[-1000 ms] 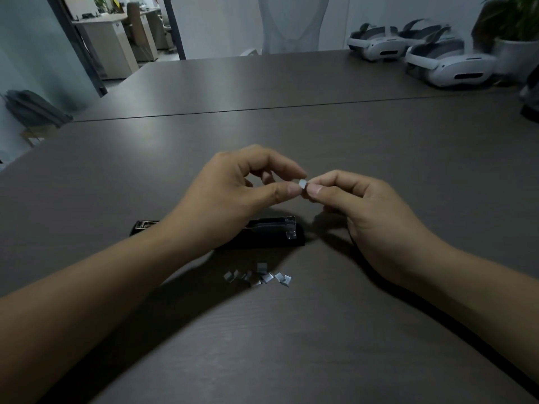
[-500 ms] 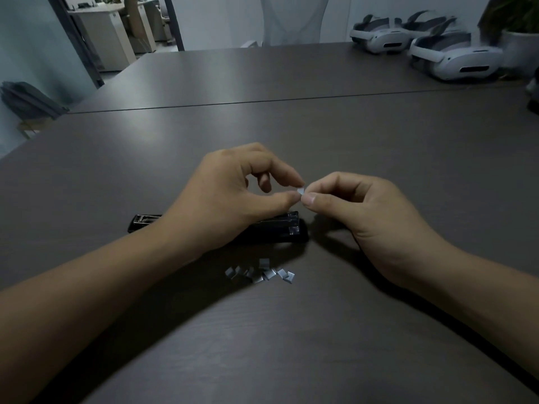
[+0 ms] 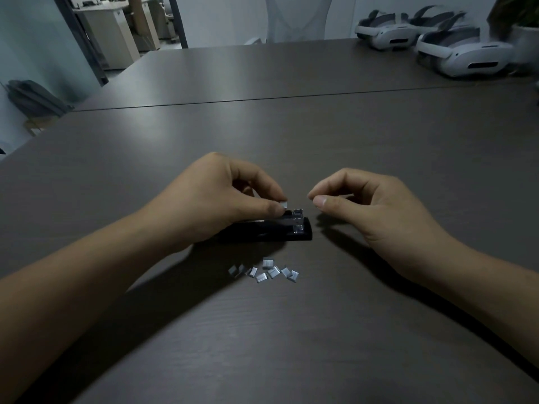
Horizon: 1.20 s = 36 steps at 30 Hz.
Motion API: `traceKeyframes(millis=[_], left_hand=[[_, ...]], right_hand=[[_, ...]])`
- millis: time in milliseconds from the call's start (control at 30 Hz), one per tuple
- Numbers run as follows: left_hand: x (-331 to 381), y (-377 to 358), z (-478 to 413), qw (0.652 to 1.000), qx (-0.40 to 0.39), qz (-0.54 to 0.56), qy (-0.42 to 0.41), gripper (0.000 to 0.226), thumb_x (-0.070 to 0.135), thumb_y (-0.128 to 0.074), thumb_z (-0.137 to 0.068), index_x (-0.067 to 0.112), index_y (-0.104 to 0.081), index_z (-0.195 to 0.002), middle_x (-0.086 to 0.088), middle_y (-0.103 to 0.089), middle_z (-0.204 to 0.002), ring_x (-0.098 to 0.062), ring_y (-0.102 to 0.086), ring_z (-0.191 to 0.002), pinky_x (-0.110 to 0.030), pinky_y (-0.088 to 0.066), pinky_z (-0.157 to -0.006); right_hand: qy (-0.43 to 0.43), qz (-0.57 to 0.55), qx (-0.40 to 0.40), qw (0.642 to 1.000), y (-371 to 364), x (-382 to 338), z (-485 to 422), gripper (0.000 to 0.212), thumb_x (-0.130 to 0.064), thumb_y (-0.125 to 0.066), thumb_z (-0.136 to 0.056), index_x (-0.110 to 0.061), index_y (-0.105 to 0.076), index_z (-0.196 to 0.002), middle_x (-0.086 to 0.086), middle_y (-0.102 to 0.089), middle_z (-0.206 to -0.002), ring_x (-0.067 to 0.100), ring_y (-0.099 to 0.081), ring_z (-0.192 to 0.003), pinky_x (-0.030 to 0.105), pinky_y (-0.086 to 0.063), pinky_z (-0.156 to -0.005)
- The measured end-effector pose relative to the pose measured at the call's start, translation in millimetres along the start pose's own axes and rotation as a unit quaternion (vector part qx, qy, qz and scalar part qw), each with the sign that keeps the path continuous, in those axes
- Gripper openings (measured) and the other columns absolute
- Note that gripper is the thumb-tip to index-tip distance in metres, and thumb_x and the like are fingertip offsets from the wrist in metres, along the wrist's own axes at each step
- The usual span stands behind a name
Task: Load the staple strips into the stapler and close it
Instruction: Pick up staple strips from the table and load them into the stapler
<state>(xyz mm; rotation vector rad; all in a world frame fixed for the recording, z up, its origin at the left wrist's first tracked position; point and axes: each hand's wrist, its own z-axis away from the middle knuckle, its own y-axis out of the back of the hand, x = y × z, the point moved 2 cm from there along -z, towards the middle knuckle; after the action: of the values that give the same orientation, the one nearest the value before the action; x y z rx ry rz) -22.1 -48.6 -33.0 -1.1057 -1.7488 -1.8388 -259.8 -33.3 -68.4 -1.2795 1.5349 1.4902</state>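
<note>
Dim, bluish room light. Dark wood-grain desk, split by a thin seam running across. At far right, two white headsets just beside a potted plant. Behind the far edge, a white chair back. At left, a dark door frame, a pale cabinet beyond it, a grey bag lower down.

Bare left hand and bare right hand, unclothed from the fingers back over the wrists and along both forearms to the lower edge of the view. Short, plain, trimmed thumbnails at the thumb tips. Rounded knuckles just behind the fingers.
</note>
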Motion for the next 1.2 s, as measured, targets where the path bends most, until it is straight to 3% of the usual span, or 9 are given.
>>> traceKeyframes(millis=[167,300,400,467,700,867,1067,1200], left_hand=[[-1.7,-1.6,-0.4,1.0,-0.004,-0.004,0.008,0.015,0.044,-0.092,-0.074,0.039,-0.084,-0.085,-0.007,-0.076,-0.077,0.0,-0.055,-0.057,-0.012,-0.04,-0.053],[-2.4,-0.9,-0.6,1.0,-0.016,0.001,0.017,0.015,0.043,-0.092,-0.074,0.038,-0.084,-0.085,-0.002,-0.078,-0.077,0.001,-0.059,-0.058,-0.012,-0.043,-0.054],[-2.6,-2.3,0.7,0.999,-0.027,-0.002,0.02,0.014,0.043,-0.091,-0.075,0.041,-0.084,-0.085,0.001,-0.078,-0.078,-0.003,-0.063,-0.063,-0.016,-0.047,-0.06],[-3.0,-3.4,0.8,0.999,-0.029,-0.007,0.02,0.013,0.043,-0.091,-0.075,0.042,-0.083,-0.086,0.003,-0.078,-0.078,-0.003,-0.064,-0.064,-0.02,-0.049,-0.062],[-6.2,-4.6,-1.1,0.999,-0.033,0.03,0.03,0.012,0.037,-0.092,-0.076,0.036,-0.084,-0.085,0.004,-0.078,-0.072,0.0,-0.065,-0.062,-0.01,-0.048,-0.057],[-7.4,-4.8,-1.6,0.999,-0.027,0.02,0.035,0.013,0.039,-0.092,-0.075,0.037,-0.084,-0.085,0.004,-0.079,-0.073,0.0,-0.065,-0.061,-0.011,-0.048,-0.057],[-4.7,-4.5,0.0,0.999,-0.026,-0.021,0.03,0.012,0.04,-0.091,-0.076,0.039,-0.083,-0.085,0.007,-0.078,-0.074,-0.001,-0.065,-0.062,-0.022,-0.05,-0.063],[-0.5,-3.0,1.5,0.998,-0.024,-0.056,0.017,0.012,0.04,-0.091,-0.076,0.04,-0.083,-0.084,0.01,-0.077,-0.075,-0.004,-0.069,-0.066,-0.017,-0.049,-0.06]], right_hand=[[-0.003,0.001,-0.005,1.0,0.7,2.9,-0.5,0.004,-0.021,-0.077,-0.094,-0.022,-0.081,-0.094,-0.007,-0.078,-0.092,0.03,-0.073,-0.088,0.023,-0.054,-0.08],[0.0,-0.004,-0.007,1.0,0.7,3.9,-1.2,0.003,-0.021,-0.078,-0.094,-0.021,-0.081,-0.095,-0.009,-0.077,-0.088,0.014,-0.068,-0.079,0.02,-0.053,-0.078],[0.001,-0.005,-0.006,1.0,0.4,3.5,-0.9,0.003,-0.02,-0.078,-0.094,-0.02,-0.081,-0.094,-0.004,-0.079,-0.093,0.026,-0.071,-0.079,0.022,-0.054,-0.078],[0.0,-0.002,-0.006,1.0,0.0,3.3,-0.6,0.003,-0.021,-0.078,-0.094,-0.021,-0.081,-0.094,-0.007,-0.079,-0.091,0.023,-0.072,-0.079,0.025,-0.055,-0.08],[0.003,-0.008,-0.011,1.0,0.3,3.3,-0.3,0.003,-0.019,-0.077,-0.094,-0.02,-0.081,-0.094,0.001,-0.08,-0.098,0.032,-0.074,-0.093,0.026,-0.058,-0.08],[0.006,-0.002,-0.014,1.0,0.3,4.2,-0.2,0.003,-0.019,-0.078,-0.094,-0.021,-0.081,-0.093,-0.002,-0.08,-0.095,0.027,-0.075,-0.087,0.026,-0.057,-0.081],[0.007,0.003,-0.016,1.0,0.0,3.9,0.3,0.003,-0.021,-0.078,-0.094,-0.022,-0.081,-0.093,-0.006,-0.079,-0.091,0.02,-0.074,-0.078,0.029,-0.058,-0.079],[0.01,0.007,-0.019,1.0,-0.6,3.2,0.3,0.004,-0.019,-0.078,-0.094,-0.021,-0.08,-0.093,-0.005,-0.08,-0.089,0.025,-0.076,-0.08,0.025,-0.057,-0.077]])
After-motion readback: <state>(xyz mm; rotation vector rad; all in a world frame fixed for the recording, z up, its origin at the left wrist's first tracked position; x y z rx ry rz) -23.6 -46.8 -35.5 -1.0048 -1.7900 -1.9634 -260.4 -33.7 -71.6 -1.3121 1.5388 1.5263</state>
